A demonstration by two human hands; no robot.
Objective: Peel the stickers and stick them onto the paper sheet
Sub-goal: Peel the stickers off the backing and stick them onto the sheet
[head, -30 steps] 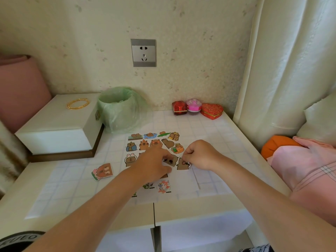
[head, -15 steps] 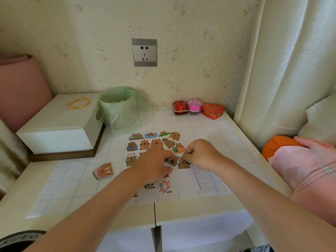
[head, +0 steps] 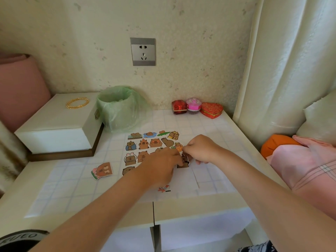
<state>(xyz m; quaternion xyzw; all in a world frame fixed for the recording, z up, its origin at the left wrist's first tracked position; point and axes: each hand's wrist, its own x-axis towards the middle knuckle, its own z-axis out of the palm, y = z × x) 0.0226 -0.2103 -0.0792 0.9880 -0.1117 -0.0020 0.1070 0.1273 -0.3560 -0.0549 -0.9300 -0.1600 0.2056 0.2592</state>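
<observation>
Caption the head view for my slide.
Left hand and right hand meet at a brown sticker on the paper sheet.

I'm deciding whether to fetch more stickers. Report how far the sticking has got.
Done: rows of capybara stickers already sit on the paper sheet. In hand: the right hand seems to pinch a brown sticker at the sheet's right side, while the left hand rests on the sheet beside it. Left: one loose sticker lies on the table, left of the sheet.
</observation>
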